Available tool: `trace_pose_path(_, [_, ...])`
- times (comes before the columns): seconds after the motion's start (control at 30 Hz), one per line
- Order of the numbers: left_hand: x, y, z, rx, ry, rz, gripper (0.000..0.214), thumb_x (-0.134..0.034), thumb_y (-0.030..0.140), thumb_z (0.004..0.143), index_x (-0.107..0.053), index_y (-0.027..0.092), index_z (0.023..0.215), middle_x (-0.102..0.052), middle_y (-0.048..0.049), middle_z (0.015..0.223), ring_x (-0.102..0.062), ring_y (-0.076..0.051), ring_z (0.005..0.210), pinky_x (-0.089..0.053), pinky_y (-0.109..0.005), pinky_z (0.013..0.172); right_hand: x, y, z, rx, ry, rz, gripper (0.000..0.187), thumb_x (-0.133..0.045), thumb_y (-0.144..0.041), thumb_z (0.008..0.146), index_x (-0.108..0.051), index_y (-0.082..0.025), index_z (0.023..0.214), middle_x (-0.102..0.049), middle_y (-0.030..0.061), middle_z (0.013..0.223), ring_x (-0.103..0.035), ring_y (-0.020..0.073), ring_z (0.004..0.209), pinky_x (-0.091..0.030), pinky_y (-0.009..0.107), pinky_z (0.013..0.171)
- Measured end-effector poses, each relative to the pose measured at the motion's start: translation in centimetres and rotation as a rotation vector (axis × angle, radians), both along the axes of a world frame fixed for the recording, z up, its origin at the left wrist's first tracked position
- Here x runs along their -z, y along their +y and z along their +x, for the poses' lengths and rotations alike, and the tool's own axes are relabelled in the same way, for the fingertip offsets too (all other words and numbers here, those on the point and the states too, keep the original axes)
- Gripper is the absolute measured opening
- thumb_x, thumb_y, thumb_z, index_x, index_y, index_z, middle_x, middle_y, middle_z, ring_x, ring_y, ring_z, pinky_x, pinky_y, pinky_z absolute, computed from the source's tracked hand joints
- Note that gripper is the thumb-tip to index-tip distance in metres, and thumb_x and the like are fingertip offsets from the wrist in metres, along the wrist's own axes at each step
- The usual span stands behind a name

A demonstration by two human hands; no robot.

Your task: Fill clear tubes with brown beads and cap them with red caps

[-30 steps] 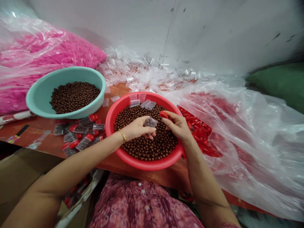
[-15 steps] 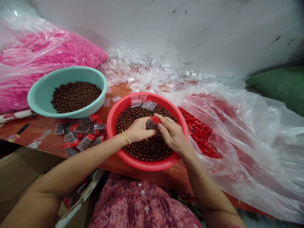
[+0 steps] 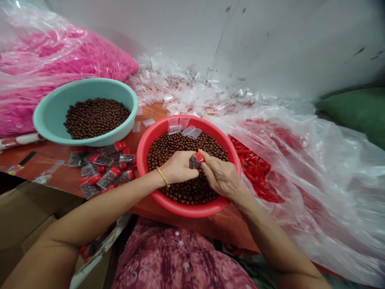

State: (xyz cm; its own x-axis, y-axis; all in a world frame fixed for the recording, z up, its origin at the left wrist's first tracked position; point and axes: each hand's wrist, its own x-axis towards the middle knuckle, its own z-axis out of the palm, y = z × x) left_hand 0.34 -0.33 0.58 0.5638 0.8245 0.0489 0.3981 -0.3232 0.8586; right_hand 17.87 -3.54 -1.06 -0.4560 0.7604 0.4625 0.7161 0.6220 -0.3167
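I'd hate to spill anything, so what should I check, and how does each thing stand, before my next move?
1. Left hand gripping the small container: ok.
2. Right hand on its red cap: ok.
3. Cap fully seated: cannot tell.
4. Both hands over the red basin: ok.
5. Loose clear containers out of the basin: not ok, several lie at its far side.
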Motion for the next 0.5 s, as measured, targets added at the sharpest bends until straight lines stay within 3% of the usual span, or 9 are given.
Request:
trace_pose_path(0.2, [0.3,0.1,0.1,-0.008,0.024,-0.035,0.011,-0.055,0.019,0.062,-0.044,0.017,0.058,-0.045,0.0053,0.054,-0.038,-0.009,0.053,-0.030,-0.021,0.051,0.2,-0.4,-0.7,-0.060,0.011,0.027,0.045,-0.036,-0.027,0.094,-0.044,-0.015,0.135,-0.070,0.0126,0.097,-0.067,0.0195,0.079,-0.055,0.030,0.069])
trace_pose_path(0.3, [0.3,0.1,0.1,-0.009,0.039,-0.035,0.012,-0.057,0.021,0.062,-0.046,0.016,0.058,-0.046,0.0051,0.054,-0.039,-0.009,0.053,-0.030,-0.021,0.051,-0.2,-0.6,-0.9,-0.059,0.079,-0.030,0.044,-0.033,-0.032,0.094,-0.052,-0.015,0.130,-0.070,0.0127,0.097,-0.067,0.0196,0.081,-0.055,0.031,0.070])
trace_pose_path(0.4, [0.0,0.2,0.3,-0.015,0.018,0.014,0.007,-0.055,0.018,0.062,-0.049,0.016,0.060,-0.047,0.0051,0.055,-0.041,-0.009,0.054,-0.032,-0.021,0.052,-1.0,-0.1,-0.6,-0.006,0.212,-0.154,0.044,-0.031,-0.040,0.094,-0.065,-0.018,0.111,-0.069,0.0077,0.077,-0.064,0.0174,0.067,-0.052,0.030,0.063])
trace_pose_path(0.5, [-0.4,0.3,0.6,0.002,0.054,0.074,0.007,-0.058,0.021,0.063,-0.053,0.016,0.063,-0.050,0.0046,0.056,-0.043,-0.009,0.054,-0.032,-0.021,0.053,-1.7,0.8,-0.9,0.112,0.509,-0.213,0.051,-0.032,-0.053,0.091,-0.070,-0.020,0.085,-0.058,0.0036,0.058,-0.057,0.0155,0.055,-0.047,0.029,0.054])
